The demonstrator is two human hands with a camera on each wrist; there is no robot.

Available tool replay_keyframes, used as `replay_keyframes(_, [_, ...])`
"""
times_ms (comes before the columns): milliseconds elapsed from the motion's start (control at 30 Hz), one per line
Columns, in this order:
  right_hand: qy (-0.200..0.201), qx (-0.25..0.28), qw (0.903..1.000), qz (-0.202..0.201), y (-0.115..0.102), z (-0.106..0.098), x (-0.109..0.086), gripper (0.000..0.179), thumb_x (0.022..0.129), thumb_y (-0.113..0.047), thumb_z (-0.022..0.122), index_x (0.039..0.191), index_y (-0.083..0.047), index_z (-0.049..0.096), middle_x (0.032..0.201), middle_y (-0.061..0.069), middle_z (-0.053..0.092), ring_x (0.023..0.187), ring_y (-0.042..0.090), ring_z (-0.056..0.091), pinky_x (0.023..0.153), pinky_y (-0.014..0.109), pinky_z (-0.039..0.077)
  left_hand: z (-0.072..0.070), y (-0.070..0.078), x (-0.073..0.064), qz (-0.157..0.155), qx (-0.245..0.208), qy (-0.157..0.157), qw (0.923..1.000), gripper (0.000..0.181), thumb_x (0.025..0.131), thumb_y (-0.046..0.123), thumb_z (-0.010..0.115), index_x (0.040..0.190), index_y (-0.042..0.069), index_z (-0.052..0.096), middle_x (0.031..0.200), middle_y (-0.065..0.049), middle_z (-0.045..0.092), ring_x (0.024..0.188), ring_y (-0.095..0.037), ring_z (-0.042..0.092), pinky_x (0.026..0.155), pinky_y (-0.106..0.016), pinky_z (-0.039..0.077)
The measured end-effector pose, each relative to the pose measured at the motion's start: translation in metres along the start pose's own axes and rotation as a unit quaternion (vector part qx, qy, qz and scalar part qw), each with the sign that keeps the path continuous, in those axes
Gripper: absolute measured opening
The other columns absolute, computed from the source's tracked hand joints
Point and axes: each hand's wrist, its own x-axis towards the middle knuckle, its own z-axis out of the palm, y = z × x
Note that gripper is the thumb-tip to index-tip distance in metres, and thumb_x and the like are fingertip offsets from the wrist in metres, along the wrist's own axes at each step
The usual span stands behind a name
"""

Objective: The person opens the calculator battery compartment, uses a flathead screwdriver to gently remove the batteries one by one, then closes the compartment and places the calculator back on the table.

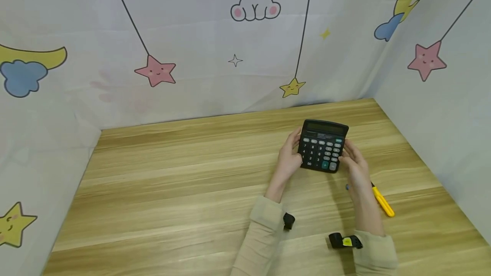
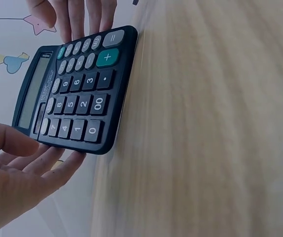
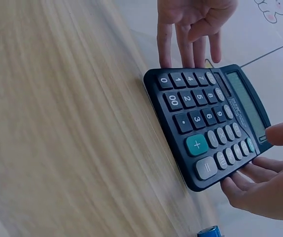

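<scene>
Between the two hands a black calculator [image 1: 322, 146] is held tilted, its keys and display facing up toward the head camera. The left hand [image 1: 289, 156] grips its left edge, fingers along the side and behind, thumb near the front. On the opposite edge, the right hand [image 1: 356, 167] holds it with the fingers beneath and the thumb by the upper corner. In the left wrist view the calculator [image 2: 77, 91] has its lower edge close to the tabletop; whether it touches cannot be told. Its back is hidden. Number keys show clearly on the calculator [image 3: 208, 123] in the right wrist view.
A tool with a yellow handle [image 1: 383, 202] lies right of the right forearm, which hides its other end. A small blue cylinder [image 3: 209, 231], perhaps a battery, lies near the right hand. Wood-grain tabletop [image 1: 172, 182] meets printed cloth walls [image 1: 207, 84] at the back and sides.
</scene>
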Motion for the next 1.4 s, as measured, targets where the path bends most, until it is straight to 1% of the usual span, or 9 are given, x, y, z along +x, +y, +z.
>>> replay_keyframes(233, [0.002, 0.007, 0.9997, 0.025, 0.002, -0.001, 0.004, 0.062, 0.101, -0.011, 0.035, 0.156, -0.021, 0.008, 0.164, 0.001, 0.004, 0.151, 0.021, 0.004, 0.122, 0.041, 0.0, 0.003, -0.003, 0.0, -0.009, -0.007, -0.011, 0.9999, 0.086, 0.066, -0.023, 0.036, 0.146, 0.01, 0.039, 0.142, -0.016, 0.05, 0.135, -0.029, 0.045, 0.113, -0.037, 0.034])
replay_keyframes(400, [0.011, 0.019, 0.999, 0.039, 0.004, 0.001, 0.008, 0.063, 0.1, -0.008, 0.036, 0.156, -0.022, 0.009, 0.164, -0.002, 0.004, 0.151, 0.016, 0.004, 0.123, 0.035, 0.002, 0.005, -0.006, 0.002, -0.025, 0.003, -0.008, 0.9996, 0.081, 0.07, -0.02, 0.038, 0.146, 0.008, 0.04, 0.145, -0.016, 0.048, 0.135, -0.029, 0.046, 0.112, -0.036, 0.035])
replay_keyframes(500, [0.017, 0.032, 0.9985, 0.041, 0.003, 0.003, 0.009, 0.064, 0.099, -0.006, 0.036, 0.156, -0.02, 0.01, 0.164, -0.002, 0.005, 0.151, 0.016, 0.007, 0.123, 0.033, 0.004, 0.005, -0.006, 0.003, -0.035, 0.006, -0.007, 0.9993, 0.08, 0.071, -0.018, 0.039, 0.146, 0.009, 0.039, 0.145, -0.016, 0.047, 0.135, -0.029, 0.045, 0.112, -0.037, 0.035])
replay_keyframes(633, [0.015, 0.048, 0.9978, 0.043, 0.004, 0.005, 0.008, 0.064, 0.099, -0.005, 0.036, 0.156, -0.019, 0.01, 0.164, -0.001, 0.006, 0.15, 0.017, 0.011, 0.122, 0.033, 0.006, 0.004, -0.005, 0.003, -0.049, 0.007, -0.007, 0.9987, 0.075, 0.076, -0.014, 0.043, 0.146, 0.012, 0.039, 0.147, -0.013, 0.045, 0.137, -0.028, 0.043, 0.113, -0.037, 0.034])
replay_keyframes(733, [0.013, 0.057, 0.9973, 0.043, 0.005, 0.005, 0.009, 0.064, 0.099, -0.005, 0.035, 0.156, -0.02, 0.01, 0.163, 0.001, 0.006, 0.149, 0.017, 0.012, 0.122, 0.034, 0.007, 0.004, -0.006, 0.003, -0.061, -0.003, -0.011, 0.9981, 0.072, 0.08, -0.011, 0.045, 0.147, 0.014, 0.038, 0.149, -0.011, 0.044, 0.138, -0.027, 0.041, 0.114, -0.037, 0.033])
replay_keyframes(800, [0.016, 0.064, 0.9968, 0.045, 0.006, 0.005, 0.009, 0.064, 0.099, -0.004, 0.035, 0.156, -0.019, 0.01, 0.163, 0.002, 0.006, 0.149, 0.017, 0.013, 0.122, 0.034, 0.007, 0.003, -0.006, 0.002, -0.069, -0.016, -0.016, 0.9973, 0.072, 0.08, -0.011, 0.046, 0.147, 0.014, 0.038, 0.15, -0.01, 0.043, 0.139, -0.027, 0.04, 0.114, -0.038, 0.033])
replay_keyframes(967, [0.027, 0.074, 0.9955, 0.053, 0.007, 0.006, 0.012, 0.065, 0.099, -0.006, 0.037, 0.156, -0.015, 0.006, 0.164, 0.004, 0.003, 0.149, 0.015, 0.01, 0.122, 0.029, 0.005, 0.003, -0.007, 0.002, -0.088, -0.033, -0.023, 0.9953, 0.07, 0.081, -0.01, 0.047, 0.147, 0.012, 0.038, 0.15, -0.012, 0.041, 0.14, -0.027, 0.039, 0.115, -0.038, 0.032])
replay_keyframes(1167, [0.029, 0.077, 0.9947, 0.062, 0.007, 0.009, 0.013, 0.066, 0.099, -0.007, 0.037, 0.156, -0.014, 0.004, 0.164, 0.004, 0.0, 0.15, 0.015, 0.007, 0.122, 0.028, 0.004, 0.004, -0.005, 0.004, -0.102, -0.033, -0.02, 0.994, 0.067, 0.083, -0.008, 0.047, 0.148, 0.01, 0.037, 0.151, -0.013, 0.039, 0.141, -0.028, 0.037, 0.115, -0.037, 0.031])
replay_keyframes(1400, [0.026, 0.07, 0.9946, 0.072, 0.011, 0.011, 0.015, 0.066, 0.1, -0.007, 0.037, 0.156, -0.014, 0.003, 0.164, 0.003, -0.002, 0.15, 0.015, 0.005, 0.122, 0.027, 0.003, 0.004, -0.01, 0.006, -0.113, -0.031, -0.022, 0.9928, 0.067, 0.083, -0.006, 0.048, 0.147, 0.007, 0.037, 0.152, -0.013, 0.038, 0.142, -0.028, 0.036, 0.115, -0.038, 0.031])
